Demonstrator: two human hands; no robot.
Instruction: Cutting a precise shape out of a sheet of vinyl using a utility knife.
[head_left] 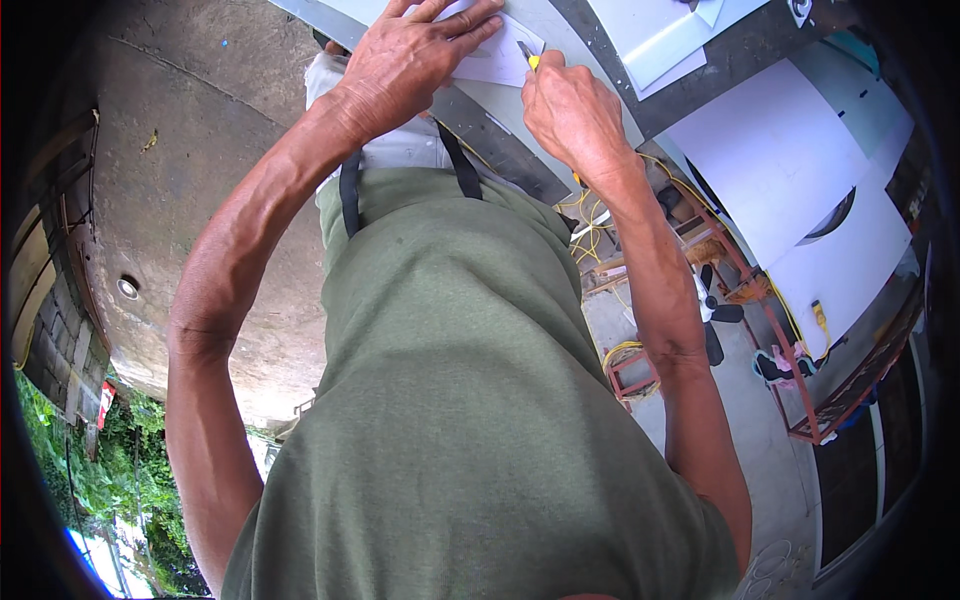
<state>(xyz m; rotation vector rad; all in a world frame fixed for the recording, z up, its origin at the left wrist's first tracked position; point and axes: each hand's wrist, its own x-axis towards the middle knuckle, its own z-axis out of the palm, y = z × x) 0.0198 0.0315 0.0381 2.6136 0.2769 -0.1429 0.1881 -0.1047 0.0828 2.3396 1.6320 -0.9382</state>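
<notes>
At the top edge, my left hand (405,60) lies with its fingers stretched out over a white sheet (488,68). To its right, my right hand (578,112) is closed around a yellow utility knife (534,62). The knife's blade tip points up and left, at the sheet's right edge. Whether it touches the sheet I cannot tell. Under the sheet is a larger pale panel (570,45) on a dark work table (735,65). My right fingers hide most of the knife's handle.
More white sheets (655,45) lie on the table at the upper right. Beyond them, large white panels (770,140) rest above a reddish metal frame (785,350). A yellow cord (597,235) runs below the table, and a yellow connector (820,316) sits by the panels.
</notes>
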